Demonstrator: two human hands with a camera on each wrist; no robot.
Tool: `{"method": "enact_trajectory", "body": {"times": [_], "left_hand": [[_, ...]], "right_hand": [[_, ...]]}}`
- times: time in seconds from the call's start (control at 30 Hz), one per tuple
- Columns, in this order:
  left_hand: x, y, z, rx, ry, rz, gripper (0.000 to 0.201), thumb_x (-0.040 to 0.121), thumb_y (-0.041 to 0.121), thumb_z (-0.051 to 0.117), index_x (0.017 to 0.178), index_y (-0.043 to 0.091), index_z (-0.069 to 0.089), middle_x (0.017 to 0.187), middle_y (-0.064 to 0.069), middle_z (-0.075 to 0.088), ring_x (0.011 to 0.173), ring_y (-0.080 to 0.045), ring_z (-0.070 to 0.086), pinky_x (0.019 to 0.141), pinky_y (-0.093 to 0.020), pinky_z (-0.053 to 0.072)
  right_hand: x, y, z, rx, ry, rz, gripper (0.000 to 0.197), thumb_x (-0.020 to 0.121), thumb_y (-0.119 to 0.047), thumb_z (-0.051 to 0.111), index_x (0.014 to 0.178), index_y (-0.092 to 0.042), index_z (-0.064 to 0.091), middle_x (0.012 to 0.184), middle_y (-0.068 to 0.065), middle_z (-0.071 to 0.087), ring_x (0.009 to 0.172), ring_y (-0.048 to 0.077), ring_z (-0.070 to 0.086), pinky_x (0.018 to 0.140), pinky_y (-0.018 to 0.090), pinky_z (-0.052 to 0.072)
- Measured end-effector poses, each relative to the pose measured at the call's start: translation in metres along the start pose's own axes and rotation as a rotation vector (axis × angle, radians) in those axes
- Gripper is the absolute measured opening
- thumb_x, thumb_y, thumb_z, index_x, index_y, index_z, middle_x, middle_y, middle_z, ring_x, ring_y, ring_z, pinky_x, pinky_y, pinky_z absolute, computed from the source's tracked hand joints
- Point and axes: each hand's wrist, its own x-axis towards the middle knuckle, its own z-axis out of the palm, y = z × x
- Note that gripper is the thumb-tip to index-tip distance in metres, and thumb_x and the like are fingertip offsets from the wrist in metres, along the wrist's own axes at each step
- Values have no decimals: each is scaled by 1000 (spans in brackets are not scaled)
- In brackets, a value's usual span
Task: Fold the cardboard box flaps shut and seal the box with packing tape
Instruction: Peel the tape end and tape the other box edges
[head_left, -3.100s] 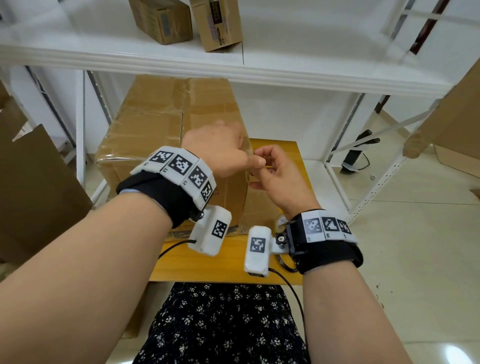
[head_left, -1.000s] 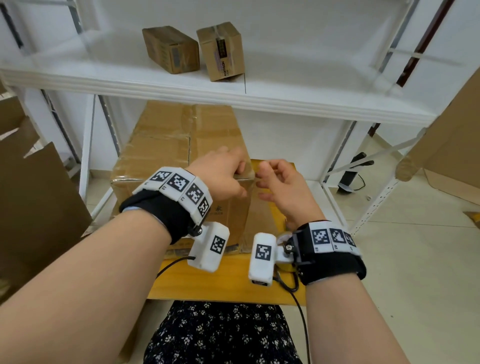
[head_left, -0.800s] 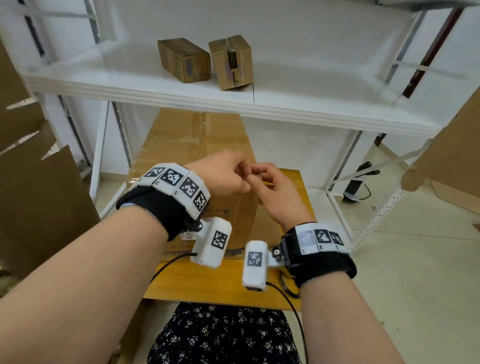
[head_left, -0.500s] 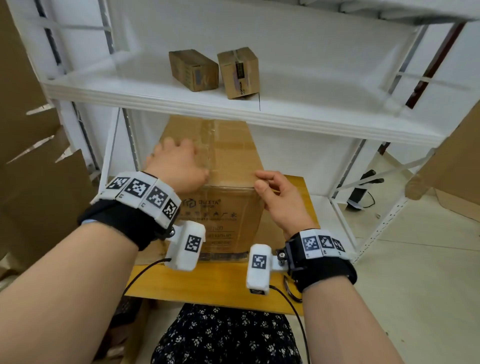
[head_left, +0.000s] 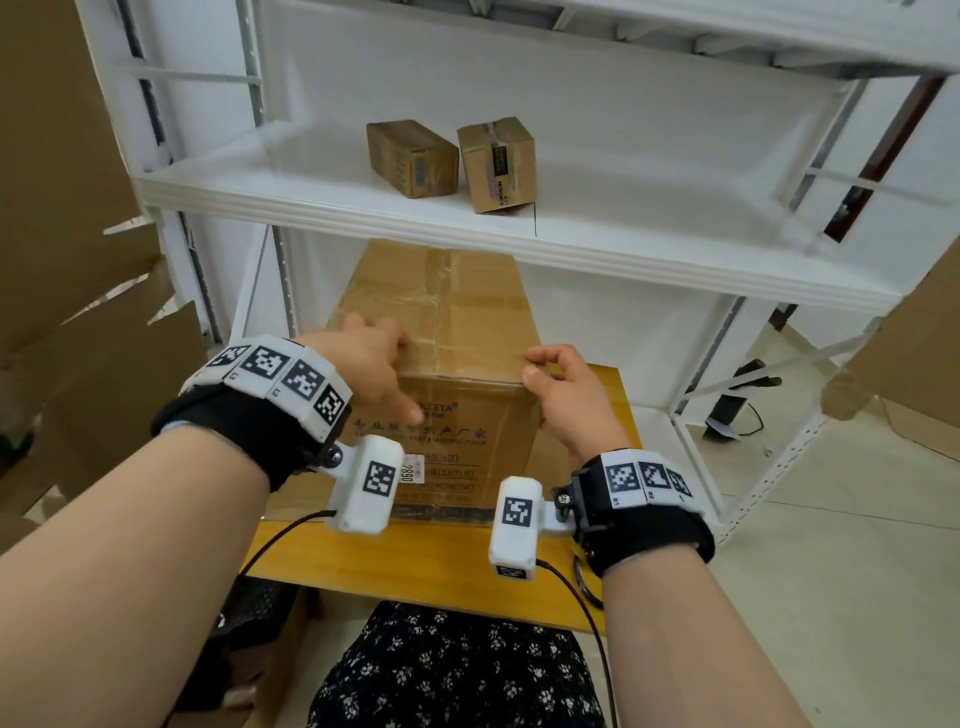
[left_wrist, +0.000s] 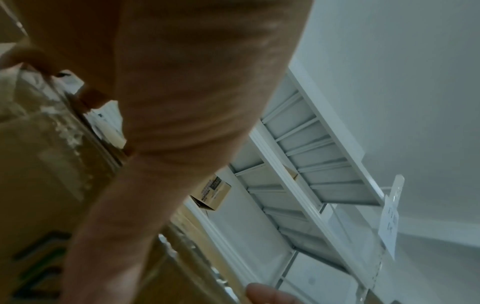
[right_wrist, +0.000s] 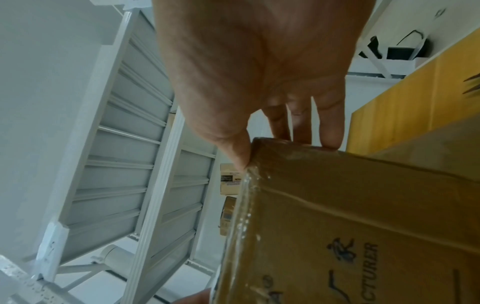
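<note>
the cardboard box (head_left: 441, 332), flaps closed and taped, is seen on the wooden table (head_left: 441, 556) under the white shelf (head_left: 571, 228). the left hand (head_left: 363, 358) is laid palm-down on the box top near its front edge, fingers fairly straight, thumb hanging over the printed front. the right hand (head_left: 566, 395) is curled round the box's front right corner, thumb on top, fingers (right_wrist: 330, 131) pressed on the side.

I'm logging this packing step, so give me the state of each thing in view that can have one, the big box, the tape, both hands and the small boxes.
cardboard box: flaps shut, upright on the wooden table.
packing tape: stuck along the top seam.
left hand: resting on the box top, thumb down the front.
right hand: gripping the box's near right corner.
two small boxes: closed, on the white shelf.
</note>
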Motion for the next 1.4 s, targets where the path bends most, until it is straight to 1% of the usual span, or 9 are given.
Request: {"method": "enact_trajectory", "body": {"times": [0.13,0.27,0.53,0.6,0.7,0.77,0.93,1.2,1.4], "left_hand": [[6,-8,-2,-16,119,-68,64,79,25,76,132,41,45,140,-5,39,127,-36,39,103,-54,38],[12,-15,-3,75,323,-228,35,89,27,50,124,30,55,132,-12,42,126,-38,32,101,-54,29],[6,1,-4,13,92,-167,49,92,22,43,141,15,42,152,-22,24,140,-44,17,114,-58,18],[11,9,-1,65,36,-69,45,93,39,46,133,19,52,147,-17,36,136,-41,27,114,-56,19],[17,13,8,54,26,-54,95,62,93,21,132,36,49,148,-11,40,139,-37,26,111,-60,17],[18,11,15,33,34,-61,108,53,101,21,139,38,39,155,-10,30,143,-39,17,111,-63,16],[5,5,13,23,10,-63,101,70,60,75,151,33,20,161,-3,13,147,-40,-2,113,-62,17],[2,-17,-8,136,-65,-54,84,78,14,76,145,35,29,138,-2,44,134,-35,32,110,-57,31],[4,-40,-15,33,-131,-32,85,76,-1,73,136,46,34,117,6,47,93,-22,58,71,-38,58]], "right_hand": [[-8,-13,1,-118,-15,-24,13,96,-30,59,109,-32,60,107,-10,63,93,13,63,86,39,57],[-20,-24,18,-151,-107,-38,12,97,-31,60,109,-31,64,101,-11,65,87,13,68,83,41,62],[-21,-41,30,-227,-237,-34,19,102,-16,51,109,-24,67,96,0,70,80,12,74,80,37,63],[-24,-43,32,-140,-376,2,26,101,-5,49,108,-20,68,100,8,73,85,17,75,83,36,62],[-30,-42,32,-28,-574,32,36,96,10,50,105,-18,71,107,17,75,94,25,75,88,39,59],[-28,-39,27,-35,-556,28,40,91,15,47,99,-13,75,101,12,77,94,24,75,85,36,60],[-11,-29,12,-22,-212,50,42,90,12,42,84,-14,74,90,5,78,82,16,75,76,32,60],[9,-12,-4,26,103,120,26,95,-7,53,111,-25,62,107,-2,63,84,12,65,87,43,61],[21,-14,-6,17,187,67,32,99,-29,59,130,-31,52,118,-10,52,103,12,57,99,41,52]]}}
